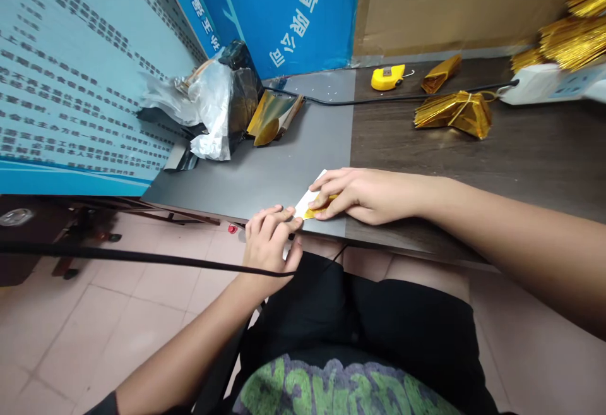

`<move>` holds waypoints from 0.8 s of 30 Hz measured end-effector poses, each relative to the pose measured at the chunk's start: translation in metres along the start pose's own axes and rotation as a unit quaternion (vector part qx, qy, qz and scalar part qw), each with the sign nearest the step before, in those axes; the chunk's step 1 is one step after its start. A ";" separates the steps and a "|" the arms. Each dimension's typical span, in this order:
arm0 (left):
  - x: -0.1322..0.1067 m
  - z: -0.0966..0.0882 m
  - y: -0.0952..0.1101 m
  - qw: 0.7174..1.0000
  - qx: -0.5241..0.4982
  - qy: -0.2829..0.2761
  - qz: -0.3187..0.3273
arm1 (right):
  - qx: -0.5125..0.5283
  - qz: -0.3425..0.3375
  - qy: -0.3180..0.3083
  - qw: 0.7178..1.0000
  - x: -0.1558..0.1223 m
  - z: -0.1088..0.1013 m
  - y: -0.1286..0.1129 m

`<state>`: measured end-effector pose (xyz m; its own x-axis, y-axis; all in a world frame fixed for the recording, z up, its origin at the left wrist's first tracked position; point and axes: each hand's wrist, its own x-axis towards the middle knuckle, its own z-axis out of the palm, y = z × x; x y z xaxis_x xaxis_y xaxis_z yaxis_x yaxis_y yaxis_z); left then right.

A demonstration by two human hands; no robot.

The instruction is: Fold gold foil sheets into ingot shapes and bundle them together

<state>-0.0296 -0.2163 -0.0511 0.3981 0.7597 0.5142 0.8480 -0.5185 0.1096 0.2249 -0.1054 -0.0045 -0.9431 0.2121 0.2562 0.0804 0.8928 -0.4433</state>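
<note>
A small sheet of paper (pixel 310 198), white on one face and gold on the other, lies at the near edge of the table (pixel 265 168). My right hand (pixel 362 195) lies flat on it, fingers pressing the gold fold down. My left hand (pixel 269 241) is at the table's edge, fingers curled and pinching the sheet's near corner. A black cable (pixel 142 256) runs across my left wrist.
Crumpled silver and black foil bags (pixel 213 105) and gold sheets (pixel 272 117) sit at the back left. Folded gold paper pieces (pixel 454 113) lie on the dark wood part, with a yellow tape measure (pixel 387 78), a white power strip (pixel 544 83) and gold stacks (pixel 575 39) behind.
</note>
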 end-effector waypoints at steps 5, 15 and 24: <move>0.024 -0.024 -0.003 0.996 -0.066 -0.063 -0.001 | -0.006 0.018 0.003 1.000 -0.001 -0.008 -0.006; 0.028 -0.023 0.009 0.985 -0.052 -0.132 0.095 | -0.080 0.037 0.031 0.996 -0.006 -0.013 -0.007; 0.086 -0.027 -0.013 0.978 -0.060 -0.177 -0.095 | 0.013 0.053 0.082 0.995 -0.002 0.001 0.004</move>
<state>-0.0160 -0.1549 0.0148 0.3507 0.9243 0.1504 0.8801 -0.3802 0.2842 0.2270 -0.1023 -0.0078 -0.8641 0.3689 0.3424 0.1666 0.8516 -0.4970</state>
